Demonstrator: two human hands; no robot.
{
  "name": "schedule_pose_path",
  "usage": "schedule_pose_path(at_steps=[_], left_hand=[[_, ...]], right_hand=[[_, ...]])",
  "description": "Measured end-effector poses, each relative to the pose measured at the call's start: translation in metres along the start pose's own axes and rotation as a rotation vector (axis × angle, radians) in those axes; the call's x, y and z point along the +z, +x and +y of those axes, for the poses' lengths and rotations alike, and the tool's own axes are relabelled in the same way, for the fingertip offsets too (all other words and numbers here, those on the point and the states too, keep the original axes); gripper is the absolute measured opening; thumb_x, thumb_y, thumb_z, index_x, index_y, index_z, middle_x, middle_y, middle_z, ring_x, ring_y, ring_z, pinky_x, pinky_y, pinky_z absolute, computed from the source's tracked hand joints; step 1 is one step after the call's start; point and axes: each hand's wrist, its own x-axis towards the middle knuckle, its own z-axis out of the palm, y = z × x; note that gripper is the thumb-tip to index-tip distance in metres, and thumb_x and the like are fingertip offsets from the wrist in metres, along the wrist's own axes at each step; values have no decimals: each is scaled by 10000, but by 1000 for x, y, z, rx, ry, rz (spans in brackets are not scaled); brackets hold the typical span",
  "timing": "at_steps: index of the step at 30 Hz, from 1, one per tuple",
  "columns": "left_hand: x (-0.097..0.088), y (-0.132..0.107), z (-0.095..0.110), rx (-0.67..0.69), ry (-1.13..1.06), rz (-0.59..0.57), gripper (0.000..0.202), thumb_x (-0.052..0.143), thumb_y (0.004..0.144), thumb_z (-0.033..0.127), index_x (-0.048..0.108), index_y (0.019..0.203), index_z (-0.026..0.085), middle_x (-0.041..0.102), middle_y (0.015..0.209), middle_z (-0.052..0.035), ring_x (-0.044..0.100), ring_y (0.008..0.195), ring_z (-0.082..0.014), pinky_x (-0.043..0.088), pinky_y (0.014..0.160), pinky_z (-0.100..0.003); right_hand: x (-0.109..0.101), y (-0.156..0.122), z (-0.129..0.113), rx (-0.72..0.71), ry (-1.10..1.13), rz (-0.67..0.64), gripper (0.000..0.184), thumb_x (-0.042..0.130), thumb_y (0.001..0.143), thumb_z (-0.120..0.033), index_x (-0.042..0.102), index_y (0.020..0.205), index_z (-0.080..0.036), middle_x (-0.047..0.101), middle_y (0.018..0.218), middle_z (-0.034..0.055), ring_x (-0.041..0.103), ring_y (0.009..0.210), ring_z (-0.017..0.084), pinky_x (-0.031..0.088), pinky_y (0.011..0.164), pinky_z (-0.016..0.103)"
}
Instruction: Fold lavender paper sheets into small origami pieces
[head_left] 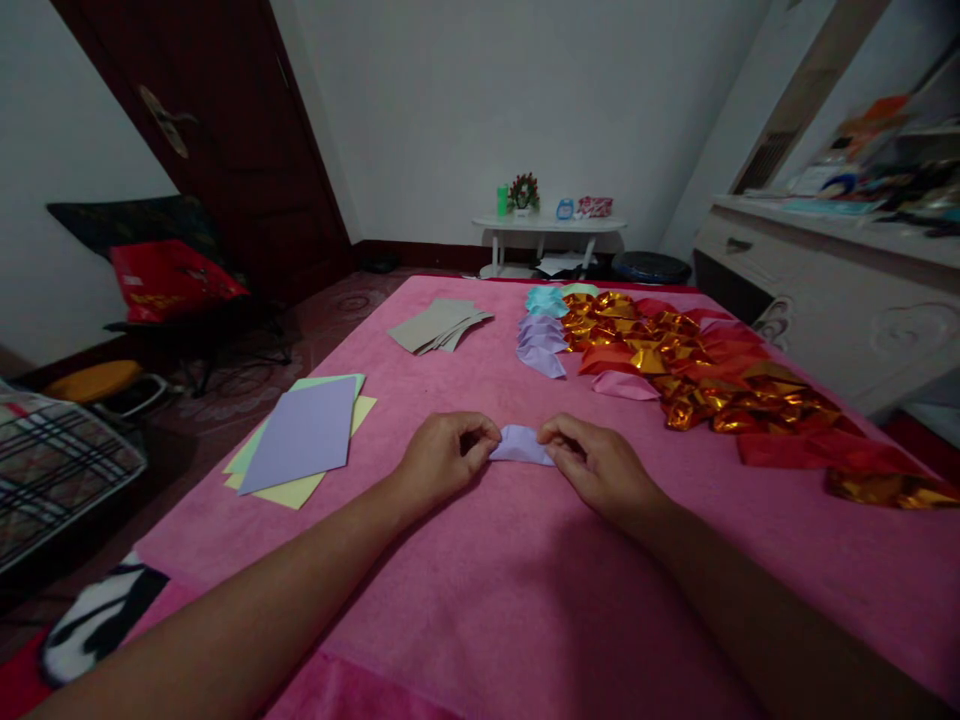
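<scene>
A small folded piece of lilac paper lies at the middle of the pink cloth, held at both ends. My left hand pinches its left end between thumb and fingers. At the opposite end, my right hand grips it the same way. To the left rests a stack of coloured sheets, lilac on top with green and yellow beneath. Beyond my right hand, lilac folded papers lie in an overlapping row beside shiny gold folded papers. Red and pink folded pieces are mixed among the gold.
A fan of grey paper sheets lies towards the far left of the pink cloth. Past its far edge stands a small white table. A white dresser is on the right, and a chair with a red bag on the left.
</scene>
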Motion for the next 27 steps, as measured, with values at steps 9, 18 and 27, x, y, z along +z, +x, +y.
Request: schedule_pose_path(at_steps=[9, 18, 27], left_hand=[[-16, -2, 10, 220, 162, -124, 178, 549, 839, 229, 702, 910, 174, 641, 900, -64, 572, 859, -171, 444, 792, -295], [-11, -1, 4, 330, 329, -115, 225, 560, 864, 345, 708, 923, 185, 648, 889, -76, 578, 856, -184, 439, 776, -305], [-1, 3, 8, 15, 208, -28, 192, 602, 824, 316, 690, 747, 164, 645, 737, -38, 557, 670, -137, 404, 614, -248]], right_hand=[[0, 0, 3, -13, -52, -22, 145, 669, 730, -222, 613, 863, -212, 583, 812, -9, 521, 698, 132, 380, 628, 249], [3, 0, 7, -83, 26, 19, 41, 609, 794, -187, 617, 754, -194, 579, 835, 15, 529, 704, 133, 394, 644, 266], [6, 5, 1, 75, -90, 66, 145, 570, 819, -229, 579, 680, -190, 560, 718, -1, 507, 644, 134, 344, 585, 255]])
